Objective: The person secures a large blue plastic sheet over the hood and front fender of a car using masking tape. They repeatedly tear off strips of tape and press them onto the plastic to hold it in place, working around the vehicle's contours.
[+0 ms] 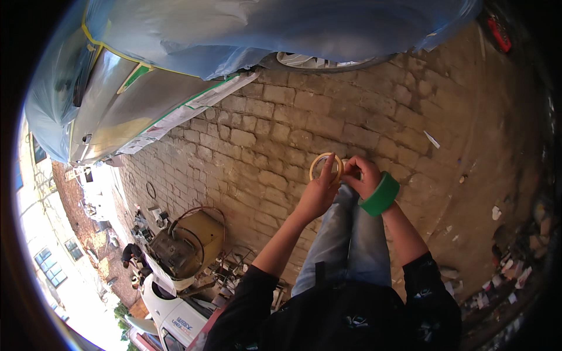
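Note:
A roll of cream masking tape [313, 168] is in my left hand [321, 192], its ring standing up with a finger laid across it. My right hand [364, 175] is close beside it, fingers curled in a pinch. A small pale bit shows between the two hands, but what the right fingertips grip is hidden. Round my right wrist hangs a wide green tape roll [380, 194], worn like a bracelet. Both hands are in front of my jeans, over the paving.
Ahead stands a car [117, 108], partly under blue plastic film [175, 35] with taped edges. A wheel [316, 61] shows below the film. To the left are a rusty drum-shaped machine [202, 240], a white vehicle [170, 310] and people. Rubble [515, 275] lies at right on the stone paving [263, 140].

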A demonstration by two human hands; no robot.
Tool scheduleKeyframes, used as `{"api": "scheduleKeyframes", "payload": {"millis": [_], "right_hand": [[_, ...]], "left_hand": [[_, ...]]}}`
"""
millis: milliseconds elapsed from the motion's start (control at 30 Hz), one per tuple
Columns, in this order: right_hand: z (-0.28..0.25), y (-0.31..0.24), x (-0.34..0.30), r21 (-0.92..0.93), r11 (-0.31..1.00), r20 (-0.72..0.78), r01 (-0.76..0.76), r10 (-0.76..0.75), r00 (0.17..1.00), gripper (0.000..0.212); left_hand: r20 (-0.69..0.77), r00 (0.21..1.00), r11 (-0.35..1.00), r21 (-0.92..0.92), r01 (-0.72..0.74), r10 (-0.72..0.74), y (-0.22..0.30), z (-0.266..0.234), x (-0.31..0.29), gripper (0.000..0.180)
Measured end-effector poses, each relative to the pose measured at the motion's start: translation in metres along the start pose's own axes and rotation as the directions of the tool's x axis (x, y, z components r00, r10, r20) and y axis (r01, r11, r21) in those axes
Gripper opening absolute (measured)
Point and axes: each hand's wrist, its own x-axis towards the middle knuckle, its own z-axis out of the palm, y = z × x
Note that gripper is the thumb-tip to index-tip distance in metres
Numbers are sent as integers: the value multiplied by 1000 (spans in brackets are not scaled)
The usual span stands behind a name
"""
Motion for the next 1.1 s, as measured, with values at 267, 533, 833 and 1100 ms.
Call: {"api": "scheduleKeyframes", "payload": {"millis": [267,533,833,1100], "right_hand": [[20,-6,-1,-46,995,51,88,-85,995,29],[20,-3,-19,-187,973,-25,134,-141,990,28],[14,-69,-52,-136,967,-70,214,-225,972,17],[-17,-132,-94,-284,820,122,496,-482,867,17]], "left_hand": [[-103,992,990,123,-62,75,-22,10,-22,86],[-166,984,993,112,-41,60,-27,29,-37,86],[-272,946,972,201,-124,177,27,23,-71,78],[-154,980,969,228,-90,128,95,30,-128,66]]}}
